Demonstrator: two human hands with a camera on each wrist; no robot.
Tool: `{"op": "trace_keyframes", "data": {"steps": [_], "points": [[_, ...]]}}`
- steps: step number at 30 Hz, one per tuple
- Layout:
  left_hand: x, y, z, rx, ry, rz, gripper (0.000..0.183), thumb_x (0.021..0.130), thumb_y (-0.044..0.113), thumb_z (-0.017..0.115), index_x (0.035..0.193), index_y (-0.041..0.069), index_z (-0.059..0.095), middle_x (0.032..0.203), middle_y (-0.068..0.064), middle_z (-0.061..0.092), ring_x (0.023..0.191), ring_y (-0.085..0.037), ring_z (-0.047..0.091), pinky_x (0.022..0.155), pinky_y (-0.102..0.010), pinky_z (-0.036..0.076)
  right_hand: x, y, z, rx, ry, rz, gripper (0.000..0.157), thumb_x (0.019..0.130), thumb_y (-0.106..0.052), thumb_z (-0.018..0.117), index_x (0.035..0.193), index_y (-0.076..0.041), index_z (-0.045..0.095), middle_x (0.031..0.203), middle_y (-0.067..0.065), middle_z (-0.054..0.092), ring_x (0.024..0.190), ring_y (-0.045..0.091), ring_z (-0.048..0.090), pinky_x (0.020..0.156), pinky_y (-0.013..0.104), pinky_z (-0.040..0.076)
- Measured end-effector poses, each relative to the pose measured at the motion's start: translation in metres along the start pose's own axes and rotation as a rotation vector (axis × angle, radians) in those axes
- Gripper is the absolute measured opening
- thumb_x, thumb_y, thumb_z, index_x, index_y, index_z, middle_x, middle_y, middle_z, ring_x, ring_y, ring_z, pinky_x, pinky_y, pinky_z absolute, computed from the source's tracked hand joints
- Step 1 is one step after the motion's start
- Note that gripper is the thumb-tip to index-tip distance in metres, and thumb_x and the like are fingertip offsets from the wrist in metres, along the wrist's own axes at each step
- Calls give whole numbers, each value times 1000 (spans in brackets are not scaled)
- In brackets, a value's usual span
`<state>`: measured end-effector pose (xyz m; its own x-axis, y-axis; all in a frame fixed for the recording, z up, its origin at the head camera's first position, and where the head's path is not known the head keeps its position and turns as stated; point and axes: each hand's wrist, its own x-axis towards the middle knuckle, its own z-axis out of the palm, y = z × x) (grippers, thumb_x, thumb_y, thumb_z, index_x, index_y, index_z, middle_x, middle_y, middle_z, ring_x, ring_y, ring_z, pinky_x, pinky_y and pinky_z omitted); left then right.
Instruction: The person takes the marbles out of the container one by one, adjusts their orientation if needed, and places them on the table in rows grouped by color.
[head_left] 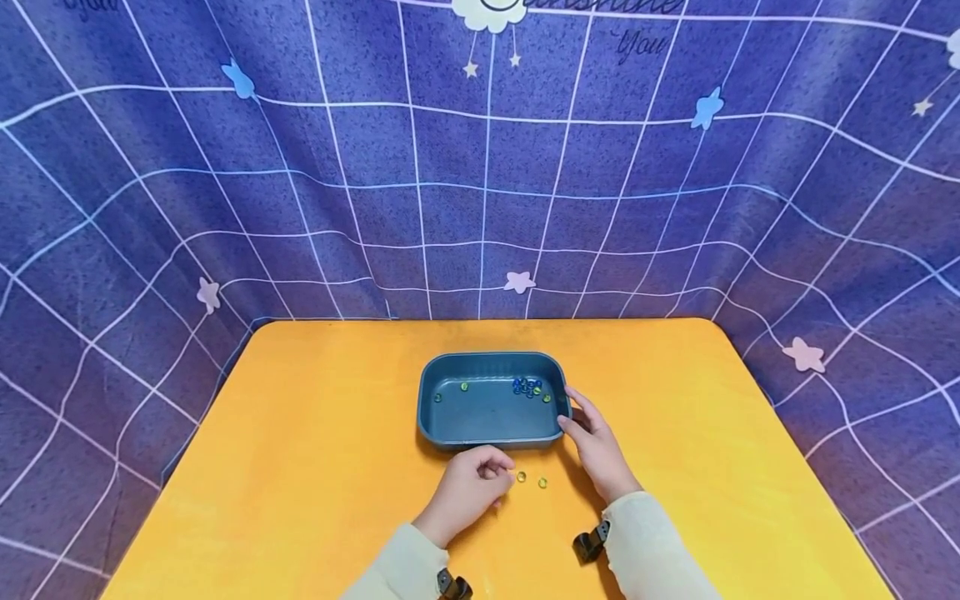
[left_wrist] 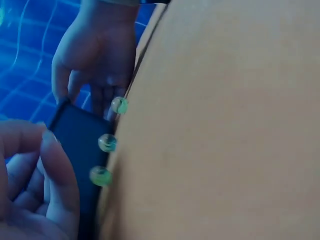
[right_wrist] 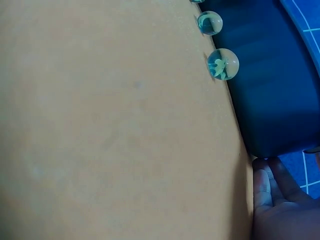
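A dark teal rectangular tray (head_left: 492, 441) sits on the table with several dark blue glass marbles (head_left: 525, 387) gathered in its right part. Yellow-green marbles lie among them, and another yellow-green marble (head_left: 464, 386) is toward the left. My right hand (head_left: 600, 454) grips the tray's right end, thumb at the rim, fingers on the outer wall. My left hand (head_left: 468, 487) is curled in front of the tray, thumb and index tips together, nothing visible between them. In the left wrist view, three clear yellow-green marbles (left_wrist: 107, 143) lie on the table along the tray's front side.
The tray stands near the middle of a yellow-orange table (head_left: 315, 433). Behind and at both sides hangs a blue-purple curtain (head_left: 450, 217) with a grid and stars. Small black cameras (head_left: 591, 543) are strapped at both wrists, over pale sleeves (head_left: 652, 550).
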<state>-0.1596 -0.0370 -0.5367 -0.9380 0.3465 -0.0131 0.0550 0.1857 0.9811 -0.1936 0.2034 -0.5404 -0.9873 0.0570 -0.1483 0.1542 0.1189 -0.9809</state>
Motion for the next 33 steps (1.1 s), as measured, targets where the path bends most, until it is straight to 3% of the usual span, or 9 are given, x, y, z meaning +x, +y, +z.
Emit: {"op": "trace_keyframes", "data": {"steps": [4, 9, 16, 19, 26, 33], "points": [[4, 20, 4, 21, -24, 95, 12, 93, 6, 75, 105, 5, 74, 85, -1, 67, 67, -18, 65, 62, -31, 58, 1, 2, -1, 2, 1, -2, 54, 105, -28, 62, 155, -31, 44, 149, 15, 51, 138, 35, 45, 114, 58, 33], [24, 38, 4, 98, 66, 254, 14, 92, 7, 77, 105, 13, 76, 91, 3, 68, 79, -14, 63, 71, -29, 56, 1, 0, -1, 8, 0, -11, 53, 105, -27, 63, 155, -31, 45, 150, 15, 50, 137, 35, 45, 113, 57, 34], [55, 48, 8, 158, 161, 331, 18, 93, 10, 78, 107, 20, 76, 94, 8, 67, 82, -11, 63, 74, -28, 56, -1, -3, 0, 5, -7, -24, 53, 105, -24, 61, 156, -30, 45, 152, 15, 49, 137, 35, 45, 114, 57, 33], [65, 49, 14, 174, 178, 339, 19, 93, 10, 77, 111, 19, 76, 97, 5, 67, 86, -11, 63, 78, -29, 56, 0, -1, 0, 7, -7, -35, 53, 106, -23, 61, 156, -29, 45, 150, 15, 50, 136, 34, 46, 113, 55, 34], [90, 44, 29, 221, 173, 241, 22, 94, 8, 75, 116, 13, 76, 99, 4, 65, 89, -8, 63, 82, -26, 55, 1, 3, -1, 15, -18, -74, 53, 105, -24, 62, 156, -26, 45, 148, 15, 53, 133, 32, 49, 110, 50, 36], [108, 52, 37, 326, 188, 186, 21, 96, 13, 74, 117, 12, 75, 99, 5, 66, 89, -9, 62, 83, -29, 55, 2, 2, -2, 24, -15, -57, 51, 106, -21, 60, 154, -31, 46, 147, 14, 53, 132, 31, 49, 109, 48, 36]]}}
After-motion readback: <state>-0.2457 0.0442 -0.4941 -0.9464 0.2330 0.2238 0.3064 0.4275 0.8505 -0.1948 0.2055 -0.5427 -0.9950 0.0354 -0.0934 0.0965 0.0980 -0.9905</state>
